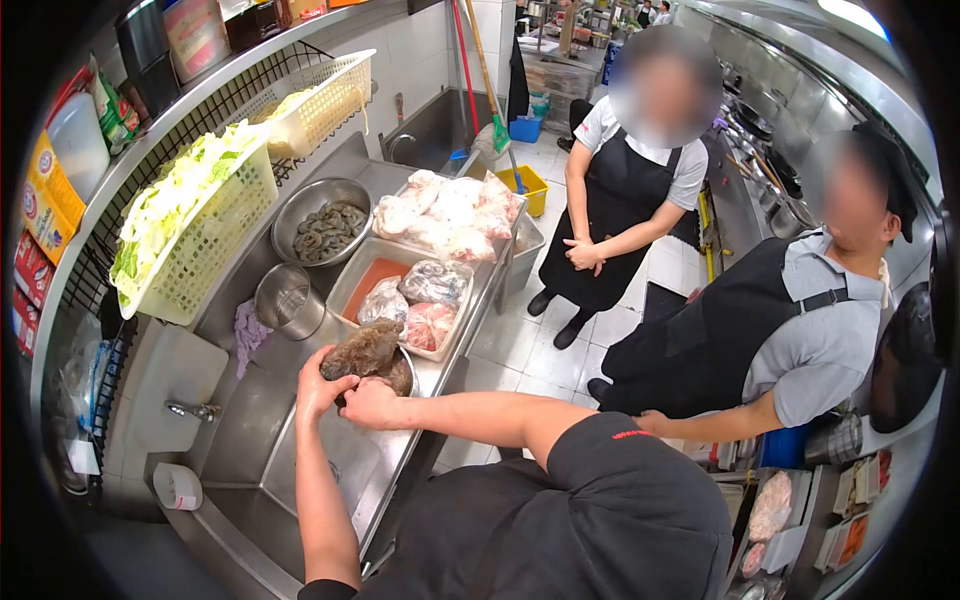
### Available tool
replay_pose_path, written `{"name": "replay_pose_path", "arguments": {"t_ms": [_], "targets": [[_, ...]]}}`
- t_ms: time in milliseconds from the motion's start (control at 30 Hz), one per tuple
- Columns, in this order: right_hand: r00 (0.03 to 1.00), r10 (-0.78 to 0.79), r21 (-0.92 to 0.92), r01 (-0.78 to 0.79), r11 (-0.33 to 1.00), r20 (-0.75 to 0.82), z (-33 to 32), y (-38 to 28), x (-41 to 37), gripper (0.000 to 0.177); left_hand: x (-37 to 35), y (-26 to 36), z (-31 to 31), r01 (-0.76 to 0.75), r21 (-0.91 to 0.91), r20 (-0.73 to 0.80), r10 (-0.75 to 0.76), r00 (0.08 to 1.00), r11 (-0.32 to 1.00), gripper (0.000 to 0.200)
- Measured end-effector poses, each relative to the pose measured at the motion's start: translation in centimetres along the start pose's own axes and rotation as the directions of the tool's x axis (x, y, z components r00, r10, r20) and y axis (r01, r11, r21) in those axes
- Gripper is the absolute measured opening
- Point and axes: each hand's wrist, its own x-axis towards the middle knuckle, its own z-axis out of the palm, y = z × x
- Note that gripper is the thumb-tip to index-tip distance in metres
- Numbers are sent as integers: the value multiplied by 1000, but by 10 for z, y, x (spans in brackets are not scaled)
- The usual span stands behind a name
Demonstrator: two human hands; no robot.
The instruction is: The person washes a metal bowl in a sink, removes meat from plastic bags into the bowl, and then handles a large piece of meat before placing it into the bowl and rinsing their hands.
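Note:
Over the edge of the steel sink [235, 430], my left hand [318, 382] grips a brown, mottled piece of food, perhaps a fish [362, 350]. My right hand [372, 403] is closed at its lower edge, fingers bent; what they pinch is hidden. Another brown piece lies in a bowl just beneath, partly covered by my hands. Beyond it, a white tub [437, 350] holds bagged meat and reddish liquid. A steel bowl of grey shrimp [330, 232] and an empty-looking steel pot [289, 301] stand to the left of the tub.
Pale raw meat [445, 215] is heaped behind the tub. Baskets of cut greens [185, 200] sit on the left rack. Two people in black aprons stand across the aisle, one [630, 190] farther back, the other [740, 320] close on the right. A faucet [193, 410] juts over the sink.

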Motion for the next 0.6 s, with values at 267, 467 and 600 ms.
{"name": "replay_pose_path", "arguments": {"t_ms": [267,467,600], "targets": [[991,-114,23,115,993,-66,6,18,-12,36,-3,10,6,39,35,-65,-37,997,999,74],[952,-301,-1,301,954,-60,-20,42,-32,36,-4,15,11,49,7,-131,-47,990,999,72],[916,-400,43,398,916,26,-38,61,-41,44,-4,2,17,59,-58,-155,-67,986,997,73]]}}
